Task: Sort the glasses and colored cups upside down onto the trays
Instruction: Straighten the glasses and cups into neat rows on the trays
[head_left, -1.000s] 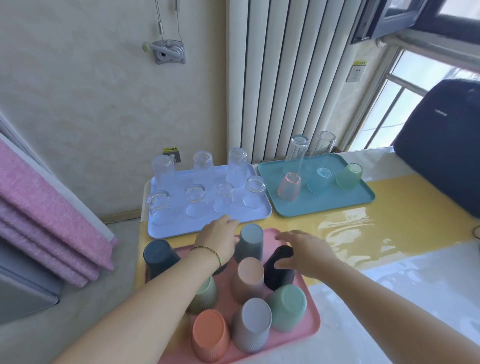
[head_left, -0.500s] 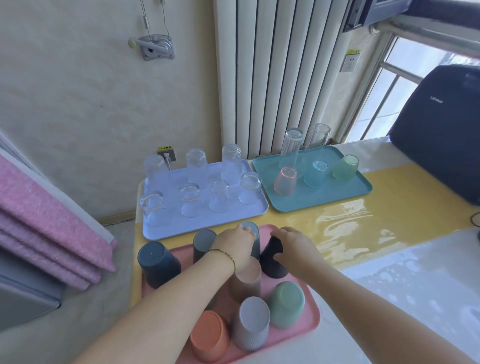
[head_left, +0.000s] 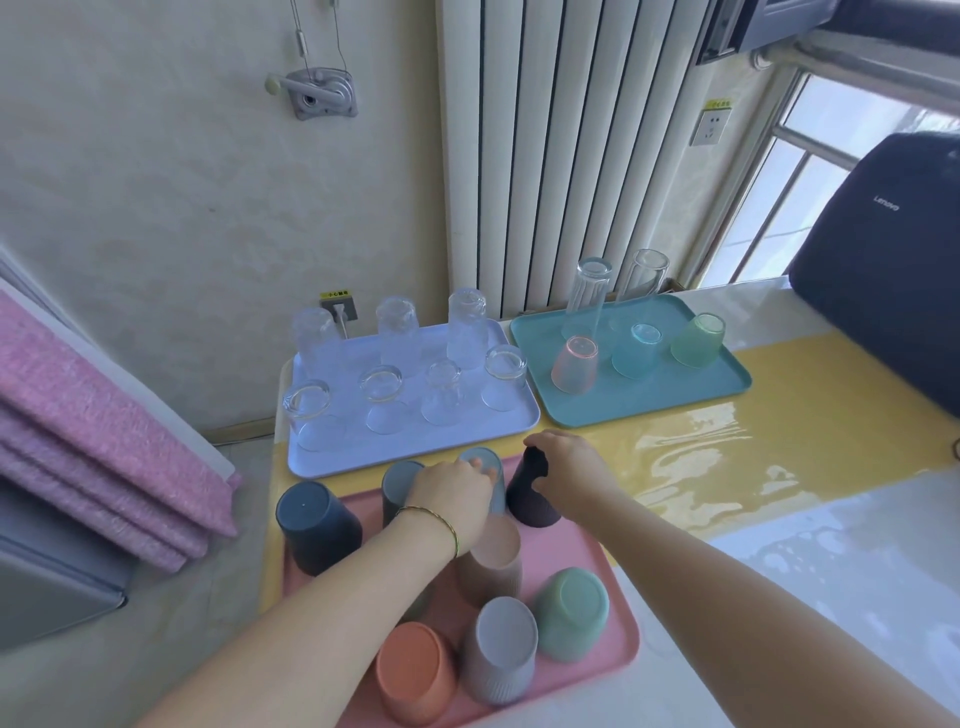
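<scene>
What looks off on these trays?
Navy cup sits right at the pink tray's left rim, apart from the other cups, and seems to straddle or overhang it. No spill or breakage visible.

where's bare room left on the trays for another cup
Most room: near strip of the teal tray, before its tinted glasses. The lavender tray has a narrow strip before its front row. The pink tray has a small patch between dark purple cup and green cup; elsewhere crowded, left hand gripping the grey-blue cup, right hand the dark purple one.
</scene>
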